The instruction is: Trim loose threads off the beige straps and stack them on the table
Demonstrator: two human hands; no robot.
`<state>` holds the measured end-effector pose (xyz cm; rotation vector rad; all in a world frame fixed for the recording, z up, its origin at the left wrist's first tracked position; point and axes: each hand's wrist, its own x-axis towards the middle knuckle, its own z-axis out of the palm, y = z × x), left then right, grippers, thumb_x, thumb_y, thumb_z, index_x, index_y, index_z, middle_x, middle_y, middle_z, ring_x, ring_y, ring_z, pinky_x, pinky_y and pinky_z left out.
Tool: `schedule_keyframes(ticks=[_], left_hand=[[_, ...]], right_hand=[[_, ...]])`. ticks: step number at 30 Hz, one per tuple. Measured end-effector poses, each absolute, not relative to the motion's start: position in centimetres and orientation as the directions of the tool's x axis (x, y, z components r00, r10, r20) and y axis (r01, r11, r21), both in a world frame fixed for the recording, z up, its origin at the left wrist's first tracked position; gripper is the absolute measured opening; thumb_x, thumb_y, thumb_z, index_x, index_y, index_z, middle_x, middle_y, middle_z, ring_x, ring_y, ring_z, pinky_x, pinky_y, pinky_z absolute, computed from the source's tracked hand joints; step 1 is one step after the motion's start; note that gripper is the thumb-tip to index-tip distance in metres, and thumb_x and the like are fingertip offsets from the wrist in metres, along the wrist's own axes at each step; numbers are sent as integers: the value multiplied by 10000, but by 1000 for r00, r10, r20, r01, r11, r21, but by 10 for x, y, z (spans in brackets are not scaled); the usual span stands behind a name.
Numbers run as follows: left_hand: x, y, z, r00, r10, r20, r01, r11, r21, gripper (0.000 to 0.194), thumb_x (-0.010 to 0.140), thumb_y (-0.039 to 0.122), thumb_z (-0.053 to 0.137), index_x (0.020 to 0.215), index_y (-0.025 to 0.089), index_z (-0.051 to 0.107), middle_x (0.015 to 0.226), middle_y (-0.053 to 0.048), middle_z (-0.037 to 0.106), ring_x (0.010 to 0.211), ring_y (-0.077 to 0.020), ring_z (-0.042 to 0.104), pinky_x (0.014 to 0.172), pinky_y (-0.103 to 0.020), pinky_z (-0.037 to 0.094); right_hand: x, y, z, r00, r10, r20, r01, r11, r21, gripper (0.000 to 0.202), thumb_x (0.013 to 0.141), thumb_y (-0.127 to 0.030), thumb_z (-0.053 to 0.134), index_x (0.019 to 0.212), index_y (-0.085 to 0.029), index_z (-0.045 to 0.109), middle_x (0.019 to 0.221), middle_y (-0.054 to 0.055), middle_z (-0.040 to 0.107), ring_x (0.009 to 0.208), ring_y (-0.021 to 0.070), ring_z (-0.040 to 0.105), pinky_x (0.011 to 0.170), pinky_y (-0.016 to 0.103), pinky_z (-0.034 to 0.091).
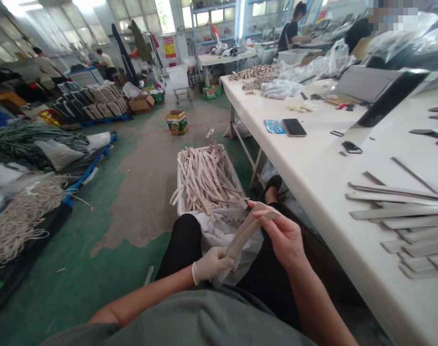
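A light beige strap [243, 236] stretches between my two hands over my lap. My left hand [213, 264], in a pale glove, is closed round its lower end. The bare fingers of my right hand [281, 234] pinch the upper end, where the strip looks folded or doubled. Just beyond my knees stands a white bin [180, 192] heaped with similar beige strips [207, 175]. A whitish plastic sheet [213, 221] lies across my lap under the strap.
To my right runs a long white table [312, 182] with several grey straps [399, 211], a phone [294, 127] and a blue packet [274, 126]. Bundled cords [27, 216] lie on a pallet at left. A carton [176, 122] stands on the floor ahead. Other people work farther off.
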<state>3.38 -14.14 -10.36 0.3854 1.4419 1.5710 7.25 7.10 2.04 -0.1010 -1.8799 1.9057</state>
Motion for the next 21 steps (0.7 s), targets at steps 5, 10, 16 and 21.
schedule_keyframes(ticks=[5,10,16,21], left_hand=[[-16,-138,-140,-629,485,-607,-666,67,743,481,849,624,614,858,147,672,613,-42,622,531,-152,567,537,-256,421],[-85,-133,-148,-528,331,-782,-770,201,605,253,937,364,555,928,132,655,720,-75,690,595,-170,631,613,-270,495],[-173,-98,-122,-595,307,-743,-698,262,666,263,921,383,603,904,128,662,676,-66,682,590,-173,625,668,-294,526],[-276,-76,-66,-729,303,-614,-564,243,789,441,964,546,487,838,155,648,657,-58,662,638,-154,633,745,-301,551]], right_hand=[[132,124,-27,-763,641,86,18,154,-988,227,852,-460,691,941,-281,799,1193,53,739,1163,299,654,1043,445,514],[213,153,-72,-745,645,-170,362,176,-915,365,686,-542,787,937,-281,823,930,49,801,759,267,761,717,302,649],[205,128,-95,-796,601,-66,302,301,-905,356,757,-532,748,991,-273,815,993,56,795,840,273,766,790,335,648],[101,108,-88,-838,517,174,57,401,-915,217,890,-388,657,1021,-267,782,1050,62,771,980,263,722,966,452,566]])
